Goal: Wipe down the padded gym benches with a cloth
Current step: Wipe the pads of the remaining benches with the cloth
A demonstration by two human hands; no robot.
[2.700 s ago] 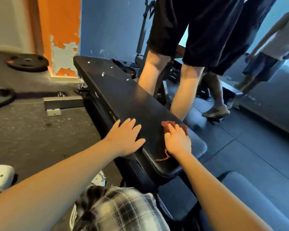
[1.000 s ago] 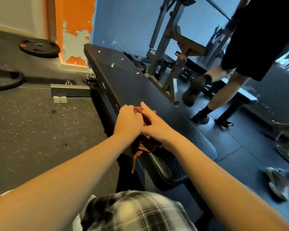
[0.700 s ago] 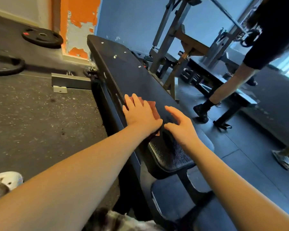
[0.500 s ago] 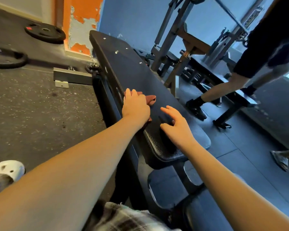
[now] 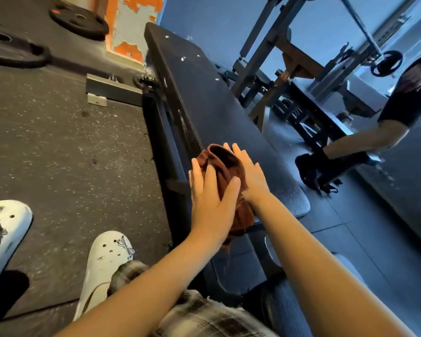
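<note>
A long black padded bench (image 5: 204,98) runs away from me, its near end at centre right. A rust-brown cloth (image 5: 225,166) is bunched up over that near end, a tail of it hanging down past the pad's edge. My left hand (image 5: 210,200) lies with straight fingers against the cloth's left side. My right hand (image 5: 249,173) lies flat against its right side, so the cloth is sandwiched between both palms. Small white specks dot the far part of the pad.
Weight plates (image 5: 79,20) lie on the speckled rubber floor at the far left. A metal rack (image 5: 275,69) and another bench (image 5: 326,110) stand to the right, where a person's leg and dark shoe (image 5: 309,171) are close by. My white shoes (image 5: 107,266) are at the lower left.
My right hand has come back from the bare pad to the cloth. Both hands now press the cloth between them, bunched and lifted nearer the bench's end. My view has tilted downward.
</note>
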